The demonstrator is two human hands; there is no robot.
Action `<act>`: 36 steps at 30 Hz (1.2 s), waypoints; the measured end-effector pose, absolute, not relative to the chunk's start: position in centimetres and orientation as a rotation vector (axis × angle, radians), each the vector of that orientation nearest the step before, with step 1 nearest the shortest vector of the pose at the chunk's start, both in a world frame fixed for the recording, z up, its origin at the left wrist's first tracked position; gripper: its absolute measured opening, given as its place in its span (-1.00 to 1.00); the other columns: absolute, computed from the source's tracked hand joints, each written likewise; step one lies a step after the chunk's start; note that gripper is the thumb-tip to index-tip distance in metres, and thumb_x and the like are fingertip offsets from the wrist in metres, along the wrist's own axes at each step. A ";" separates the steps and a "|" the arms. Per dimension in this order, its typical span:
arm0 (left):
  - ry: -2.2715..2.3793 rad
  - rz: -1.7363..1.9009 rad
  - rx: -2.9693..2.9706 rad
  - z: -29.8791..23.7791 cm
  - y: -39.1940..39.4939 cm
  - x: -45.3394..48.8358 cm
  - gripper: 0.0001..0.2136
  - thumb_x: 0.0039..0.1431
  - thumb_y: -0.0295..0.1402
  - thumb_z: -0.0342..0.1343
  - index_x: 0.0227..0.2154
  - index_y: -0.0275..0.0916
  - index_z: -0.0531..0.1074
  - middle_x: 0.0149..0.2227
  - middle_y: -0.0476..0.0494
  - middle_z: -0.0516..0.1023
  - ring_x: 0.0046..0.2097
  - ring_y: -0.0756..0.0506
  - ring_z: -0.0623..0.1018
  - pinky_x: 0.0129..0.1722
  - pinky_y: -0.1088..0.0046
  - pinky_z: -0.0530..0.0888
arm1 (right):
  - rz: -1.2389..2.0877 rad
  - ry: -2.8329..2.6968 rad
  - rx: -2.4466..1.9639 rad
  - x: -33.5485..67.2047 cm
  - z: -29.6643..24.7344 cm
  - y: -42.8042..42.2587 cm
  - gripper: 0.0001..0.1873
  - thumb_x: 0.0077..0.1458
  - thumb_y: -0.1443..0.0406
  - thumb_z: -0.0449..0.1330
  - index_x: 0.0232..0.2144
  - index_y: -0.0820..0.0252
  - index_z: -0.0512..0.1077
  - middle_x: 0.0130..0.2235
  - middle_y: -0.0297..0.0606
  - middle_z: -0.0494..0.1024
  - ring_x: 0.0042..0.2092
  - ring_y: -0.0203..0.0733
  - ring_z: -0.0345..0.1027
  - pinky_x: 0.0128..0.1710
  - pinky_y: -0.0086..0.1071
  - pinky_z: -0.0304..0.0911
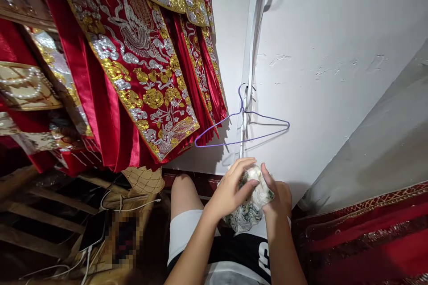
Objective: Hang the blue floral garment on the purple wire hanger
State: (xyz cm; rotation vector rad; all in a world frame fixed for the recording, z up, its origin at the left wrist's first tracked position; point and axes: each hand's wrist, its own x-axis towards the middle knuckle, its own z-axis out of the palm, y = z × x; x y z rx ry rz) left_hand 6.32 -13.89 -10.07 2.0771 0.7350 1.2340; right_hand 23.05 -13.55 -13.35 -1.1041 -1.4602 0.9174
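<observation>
Above my lap, a crumpled white cloth with a dark green wavy pattern is bunched between both hands. My left hand lies against its upper left side, fingers curved over the top and thumb across the front. On the right edge, my right hand grips the bundle with its thumb pointing up; its other fingers are hidden behind the cloth. Just beyond my hands, a purple wire hanger hangs from a white strip on the wall, with no garment on it.
Red garments with gold and silver embroidery hang at the left, close to the hanger. Below them stands a wooden slatted rack with a phone and white cables. Red fabric lies at the lower right.
</observation>
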 end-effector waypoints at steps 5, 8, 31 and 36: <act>0.652 0.889 2.138 -10.6 -10.4 3.7 -0.45 0.39 0.05 -0.06 0.28 -0.17 0.25 0.11 -0.27 0.52 0.13 -0.27 0.48 0.16 0.19 0.39 | 1.301 -1.371 -1.188 22.8 -11.5 -13.6 -0.78 -0.02 0.09 0.32 -0.37 0.06 0.59 -0.63 -0.34 0.42 -0.46 -0.04 0.41 -0.45 -0.26 0.29; 0.598 0.602 2.151 -11.5 -9.2 1.9 -0.47 0.34 0.14 -0.06 -0.10 -0.26 0.51 -0.28 -0.12 0.56 -0.25 -0.15 0.51 -0.22 0.39 0.44 | 1.329 -1.518 -1.148 24.4 -9.6 -12.6 -0.82 -0.09 0.18 0.36 -0.43 0.16 0.58 -0.49 -0.26 0.56 -0.41 -0.06 0.44 -0.43 -0.29 0.31; 1.463 1.067 2.361 -8.0 -4.8 -7.3 -0.67 0.32 -0.28 -0.10 -0.02 -0.22 0.49 0.16 -0.34 0.53 0.15 -0.30 0.50 0.19 0.12 0.37 | 0.492 -1.612 -1.223 28.7 -7.7 -6.2 -0.76 -0.03 0.23 0.11 -0.67 0.14 0.25 -0.59 -0.41 0.18 -0.45 -0.27 0.07 -0.45 -0.38 -0.05; 1.159 1.280 2.098 -5.3 -1.9 -4.6 -0.63 0.26 -0.19 0.00 0.00 -0.25 0.47 -0.03 -0.23 0.61 -0.03 -0.19 0.57 0.00 0.32 0.49 | 0.613 -1.537 -1.140 26.5 -9.5 -6.4 -0.80 -0.06 0.22 0.08 -0.65 0.13 0.27 -0.59 -0.41 0.25 -0.47 -0.26 0.11 -0.46 -0.40 0.00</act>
